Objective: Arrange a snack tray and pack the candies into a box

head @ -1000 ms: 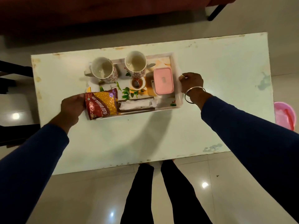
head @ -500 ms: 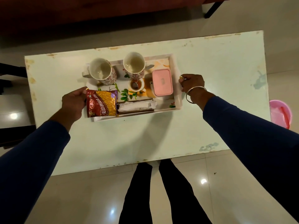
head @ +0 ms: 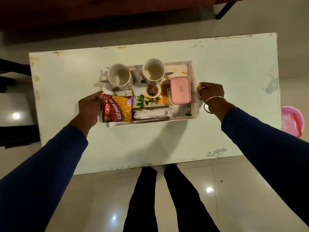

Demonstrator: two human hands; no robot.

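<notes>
Left hand [head: 91, 107]: curled round the left end of the snack tray [head: 194, 104], just beside the Aloo Bhujia Sev packet [head: 117, 108].
Right hand [head: 211, 93]: fingers clamped on the tray's right rim, a bangle [head: 213, 104] at the wrist.
Arms: both stretched forward in blue sleeves.
Tray: on the pale bench [head: 225, 72], long axis left to right.
On the tray: two mugs [head: 119, 77] at the far side, a small cup [head: 152, 90], a pink lidded box [head: 180, 90], a wrapped bundle [head: 151, 113].
Around: pink tub [head: 292, 121] on the floor at right.
</notes>
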